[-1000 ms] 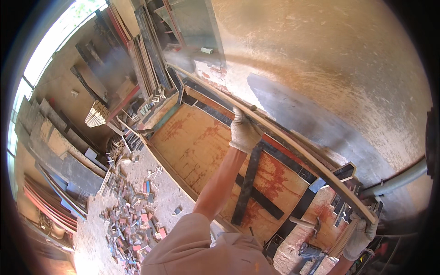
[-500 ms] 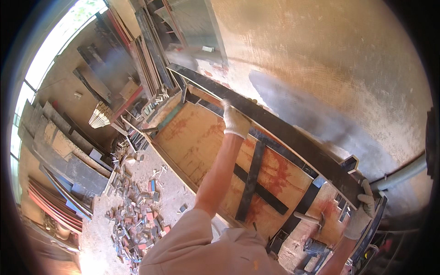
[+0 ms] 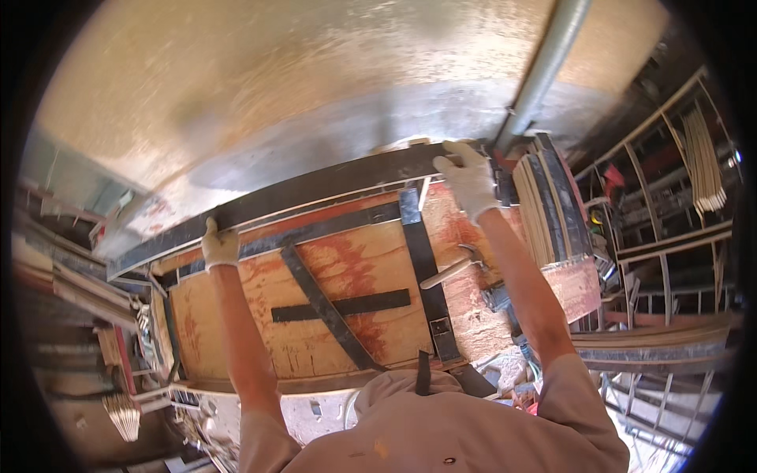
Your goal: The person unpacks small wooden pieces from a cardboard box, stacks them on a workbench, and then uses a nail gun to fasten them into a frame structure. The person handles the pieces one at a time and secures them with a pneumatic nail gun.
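A long dark board [image 3: 323, 183] runs along the wall side of the workbench, its left end nearer to me. My left hand [image 3: 220, 243], in a pale work glove, is closed on the board's near edge toward its left end, thumb up on its face. Near the right end, my gloved right hand [image 3: 468, 180] grips the same board with its fingers over the top; the fingers' undersides are hidden. Below the hands, two dark strips [image 3: 322, 293] lie crossed on the stained plywood [image 3: 209, 315]. A wooden-handled hammer [image 3: 448, 272] rests just below my right hand, beside a blue-grey power tool [image 3: 498, 298].
A grey pipe [image 3: 544, 75] runs down the wall behind the board's right end. Upright boards [image 3: 544, 205] are stacked right of my right hand. Metal racks [image 3: 654, 205] fill the far right. A dark crosspiece [image 3: 426, 276] spans the bench beside the hammer.
The view has swung to the right, so the bench and board now stretch across the picture. Both hands stay on the board, the left toward its left end, the right near its right end.
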Motion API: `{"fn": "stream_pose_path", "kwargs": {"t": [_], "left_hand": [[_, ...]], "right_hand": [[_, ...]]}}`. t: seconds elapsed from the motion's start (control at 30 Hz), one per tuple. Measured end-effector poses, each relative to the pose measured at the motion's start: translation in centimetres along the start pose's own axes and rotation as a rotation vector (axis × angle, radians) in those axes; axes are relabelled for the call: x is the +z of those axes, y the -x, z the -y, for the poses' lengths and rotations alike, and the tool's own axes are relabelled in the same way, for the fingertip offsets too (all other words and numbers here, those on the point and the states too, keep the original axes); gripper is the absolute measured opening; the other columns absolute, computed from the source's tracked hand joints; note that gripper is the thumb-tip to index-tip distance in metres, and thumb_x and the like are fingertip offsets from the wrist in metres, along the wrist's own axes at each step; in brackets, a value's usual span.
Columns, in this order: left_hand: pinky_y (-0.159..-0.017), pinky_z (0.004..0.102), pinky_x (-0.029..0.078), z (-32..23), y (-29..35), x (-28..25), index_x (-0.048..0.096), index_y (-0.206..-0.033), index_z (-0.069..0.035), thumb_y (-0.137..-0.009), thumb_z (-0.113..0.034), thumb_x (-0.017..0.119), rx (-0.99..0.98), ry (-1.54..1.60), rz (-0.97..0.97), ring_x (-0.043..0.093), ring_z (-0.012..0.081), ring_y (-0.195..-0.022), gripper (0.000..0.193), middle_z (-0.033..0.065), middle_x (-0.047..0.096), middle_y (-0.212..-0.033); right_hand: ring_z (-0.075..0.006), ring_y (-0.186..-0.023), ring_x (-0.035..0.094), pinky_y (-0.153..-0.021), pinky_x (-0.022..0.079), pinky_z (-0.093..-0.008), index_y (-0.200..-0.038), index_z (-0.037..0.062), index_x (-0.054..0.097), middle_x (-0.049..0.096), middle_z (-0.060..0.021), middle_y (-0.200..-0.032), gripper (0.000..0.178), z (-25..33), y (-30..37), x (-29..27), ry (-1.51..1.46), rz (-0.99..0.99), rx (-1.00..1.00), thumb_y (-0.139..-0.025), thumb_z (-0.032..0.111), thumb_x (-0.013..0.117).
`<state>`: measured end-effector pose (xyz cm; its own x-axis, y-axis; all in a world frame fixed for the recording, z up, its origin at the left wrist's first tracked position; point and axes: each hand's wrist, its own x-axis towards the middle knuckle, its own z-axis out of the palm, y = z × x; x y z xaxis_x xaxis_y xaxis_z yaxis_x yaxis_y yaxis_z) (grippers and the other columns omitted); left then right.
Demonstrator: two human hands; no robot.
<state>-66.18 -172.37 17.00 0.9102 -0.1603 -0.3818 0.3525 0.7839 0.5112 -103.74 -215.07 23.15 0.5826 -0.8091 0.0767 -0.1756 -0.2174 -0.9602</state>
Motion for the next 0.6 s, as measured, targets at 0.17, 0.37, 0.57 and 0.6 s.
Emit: {"fn": "stream_pose_path", "kwargs": {"t": [0.17, 0.37, 0.57, 0.6], "left_hand": [[-0.097, 0.0517, 0.059, -3.6, -2.4, -3.0, 0.068, -0.112, -0.002, -0.105, -0.018, 0.059, 0.045, -0.083, 0.043, 0.071, 0.0311, -0.108, 0.019, 0.0149, 0.074, -0.116], [-0.093, 0.0532, 0.059, -0.7, -2.9, -1.5, 0.067, -0.11, -0.003, -0.106, -0.018, 0.058, 0.022, -0.067, -0.014, 0.071, 0.0317, -0.105, 0.018, 0.0146, 0.074, -0.113], [-0.092, 0.0497, 0.059, -2.4, -6.5, -2.8, 0.067, -0.108, -0.002, -0.106, -0.018, 0.058, 0.077, -0.174, -0.033, 0.071, 0.0301, -0.105, 0.018, 0.0131, 0.074, -0.111], [-0.093, 0.0493, 0.059, -2.4, -6.7, -2.9, 0.067, -0.108, -0.002, -0.106, -0.018, 0.059, 0.085, -0.176, -0.023, 0.07, 0.0303, -0.106, 0.018, 0.0133, 0.074, -0.111]], "right_hand": [[-0.029, -0.096, 0.073, -0.088, 0.057, -0.0399, -0.128, 0.0055, 0.069, 0.076, -0.0176, -0.106, 0.046, 1.3, -0.1, 3.0, 0.179, -0.049, -0.015, -0.09, 0.029, 0.077], [-0.0341, -0.101, 0.072, -0.092, 0.056, -0.0436, -0.124, 0.0051, 0.072, 0.076, -0.0186, -0.11, 0.049, -1.7, -2.8, 3.8, 0.356, 0.009, 0.006, -0.087, 0.038, 0.076], [-0.0334, -0.099, 0.073, -0.092, 0.056, -0.0399, -0.119, 0.0072, 0.075, 0.076, -0.0181, -0.105, 0.045, -2.8, -3.4, 6.1, 0.215, -0.183, -0.047, -0.09, 0.041, 0.07], [-0.0334, -0.099, 0.073, -0.091, 0.056, -0.04, -0.118, 0.0085, 0.076, 0.076, -0.0183, -0.105, 0.044, -2.8, -3.7, 6.0, 0.243, -0.145, -0.032, -0.09, 0.041, 0.07]]}}
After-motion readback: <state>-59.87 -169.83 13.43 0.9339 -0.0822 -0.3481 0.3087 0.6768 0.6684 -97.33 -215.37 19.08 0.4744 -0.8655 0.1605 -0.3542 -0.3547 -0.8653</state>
